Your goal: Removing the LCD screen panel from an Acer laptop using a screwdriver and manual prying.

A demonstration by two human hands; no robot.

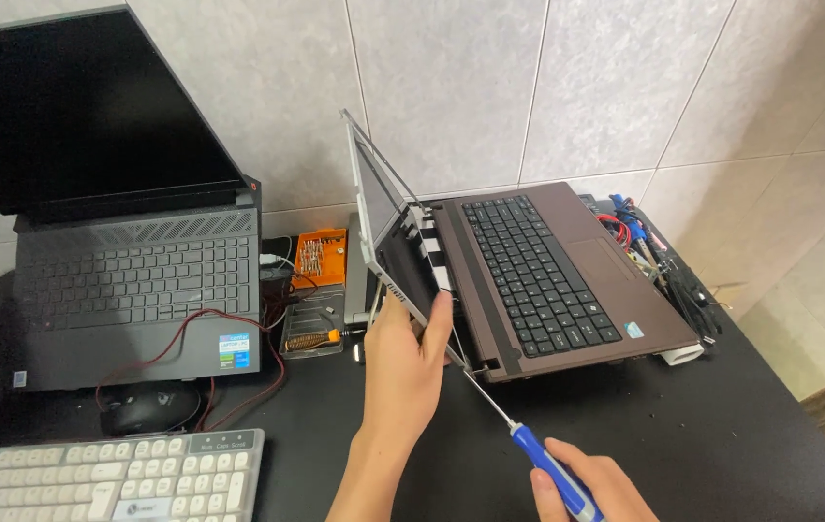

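Nearest the camera, at about five o'clock, the right hand (582,483) is closing its fingers around the blue handle of a screwdriver (519,435), whose thin shaft is pointing toward eleven o'clock at the hinge corner of the brown laptop (567,271) lying at the centre of the black table (741,435). At six o'clock the left hand (408,362) is gripping the lower edge of that laptop's partly detached screen (379,208), thumb on one side and fingers on the other, holding it tilted up. Toward nine o'clock a dark open laptop (132,271) is sitting, with an orange bit case (321,256) between the two machines, and a black mouse (149,406) and white keyboard (103,474) are lying at seven o'clock.
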